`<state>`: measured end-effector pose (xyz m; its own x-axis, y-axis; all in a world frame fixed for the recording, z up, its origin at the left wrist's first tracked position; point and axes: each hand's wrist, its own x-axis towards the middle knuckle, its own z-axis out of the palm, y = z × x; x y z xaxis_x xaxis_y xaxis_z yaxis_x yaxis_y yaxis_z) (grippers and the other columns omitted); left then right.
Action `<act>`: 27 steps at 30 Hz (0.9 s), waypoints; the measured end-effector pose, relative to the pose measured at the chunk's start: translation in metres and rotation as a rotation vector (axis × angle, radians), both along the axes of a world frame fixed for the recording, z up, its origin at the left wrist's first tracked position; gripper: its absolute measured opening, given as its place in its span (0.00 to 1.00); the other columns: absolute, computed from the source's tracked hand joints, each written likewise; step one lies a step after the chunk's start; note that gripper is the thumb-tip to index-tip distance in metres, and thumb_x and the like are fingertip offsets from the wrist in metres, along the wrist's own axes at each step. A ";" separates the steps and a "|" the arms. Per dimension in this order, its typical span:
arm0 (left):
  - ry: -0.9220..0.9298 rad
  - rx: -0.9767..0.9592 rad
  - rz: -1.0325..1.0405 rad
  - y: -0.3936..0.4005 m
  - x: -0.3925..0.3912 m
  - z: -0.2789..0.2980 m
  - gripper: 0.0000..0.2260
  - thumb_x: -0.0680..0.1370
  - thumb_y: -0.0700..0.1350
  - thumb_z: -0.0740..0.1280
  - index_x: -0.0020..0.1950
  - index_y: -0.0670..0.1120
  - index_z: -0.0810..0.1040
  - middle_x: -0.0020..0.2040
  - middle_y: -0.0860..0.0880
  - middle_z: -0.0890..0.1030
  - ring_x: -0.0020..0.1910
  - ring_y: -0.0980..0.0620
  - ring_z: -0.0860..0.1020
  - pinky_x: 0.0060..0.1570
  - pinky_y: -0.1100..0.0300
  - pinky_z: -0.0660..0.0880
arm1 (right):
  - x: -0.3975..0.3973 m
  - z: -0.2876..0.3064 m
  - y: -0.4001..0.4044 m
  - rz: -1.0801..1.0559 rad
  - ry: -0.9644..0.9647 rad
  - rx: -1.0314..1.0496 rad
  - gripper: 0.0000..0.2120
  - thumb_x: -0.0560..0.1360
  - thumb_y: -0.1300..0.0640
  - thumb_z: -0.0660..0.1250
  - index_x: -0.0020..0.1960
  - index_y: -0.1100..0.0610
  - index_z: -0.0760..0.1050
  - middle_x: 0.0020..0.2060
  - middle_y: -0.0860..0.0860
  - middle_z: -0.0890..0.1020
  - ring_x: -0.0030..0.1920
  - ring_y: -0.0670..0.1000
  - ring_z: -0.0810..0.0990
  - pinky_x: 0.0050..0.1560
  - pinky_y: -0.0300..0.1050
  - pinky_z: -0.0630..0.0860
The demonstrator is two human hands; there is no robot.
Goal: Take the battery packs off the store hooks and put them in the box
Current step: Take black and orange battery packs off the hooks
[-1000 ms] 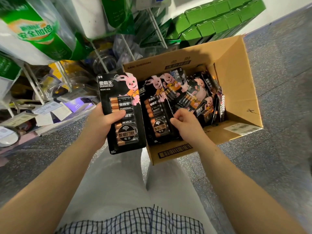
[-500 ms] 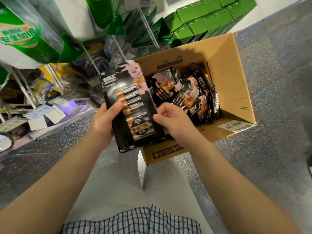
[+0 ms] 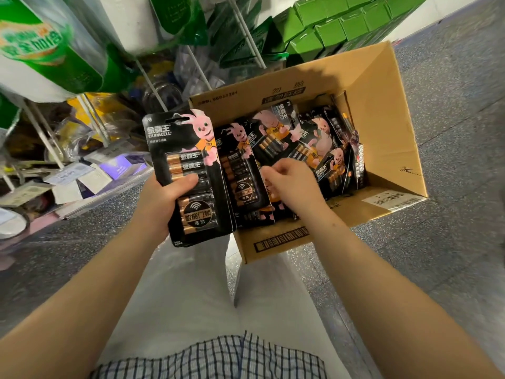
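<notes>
My left hand (image 3: pixel 159 205) grips a stack of black Duracell battery packs (image 3: pixel 188 149), upright and just left of the cardboard box (image 3: pixel 388 110) on the floor. Inside the box lie several similar packs (image 3: pixel 314 140) with a pink rabbit on them. Another pack (image 3: pixel 240 173) stands along the box's left side. My right hand (image 3: pixel 292 187) is over the box with its fingers curled, pinching that pack's right edge. The lower part of that pack and the box's bottom are hidden.
A store rack at the left carries green-and-white bags (image 3: pixel 41 50) and price tags (image 3: pixel 68 173) on a low shelf. Green cartons (image 3: pixel 341 26) are stacked behind the box. Speckled grey floor (image 3: pixel 451 242) spreads to the right. My legs stand against the box's near wall.
My right hand took one pack from the left hand's stack and carried it right into the box. My left hand drew its stack back to the left.
</notes>
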<state>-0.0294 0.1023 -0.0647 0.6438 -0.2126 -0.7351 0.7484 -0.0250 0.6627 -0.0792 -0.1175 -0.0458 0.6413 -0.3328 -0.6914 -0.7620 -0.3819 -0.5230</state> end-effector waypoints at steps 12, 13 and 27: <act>0.041 -0.010 0.030 0.004 -0.006 -0.003 0.16 0.67 0.42 0.71 0.54 0.50 0.80 0.46 0.49 0.86 0.45 0.47 0.85 0.46 0.50 0.81 | 0.000 -0.057 0.022 0.126 0.149 -0.088 0.22 0.74 0.45 0.69 0.60 0.58 0.73 0.48 0.51 0.79 0.52 0.54 0.78 0.48 0.46 0.72; 0.036 -0.012 0.038 0.003 -0.005 -0.003 0.16 0.66 0.42 0.71 0.53 0.50 0.80 0.45 0.49 0.86 0.45 0.47 0.85 0.47 0.50 0.81 | 0.001 -0.057 0.026 0.147 0.163 -0.109 0.22 0.73 0.45 0.69 0.61 0.57 0.71 0.49 0.52 0.78 0.52 0.54 0.77 0.48 0.46 0.72; 0.041 -0.035 0.032 0.003 -0.009 -0.006 0.14 0.68 0.43 0.70 0.53 0.48 0.79 0.43 0.51 0.85 0.42 0.50 0.84 0.43 0.54 0.80 | 0.009 -0.067 0.034 0.110 0.090 -0.164 0.07 0.74 0.55 0.69 0.48 0.54 0.71 0.51 0.52 0.75 0.44 0.53 0.74 0.42 0.44 0.67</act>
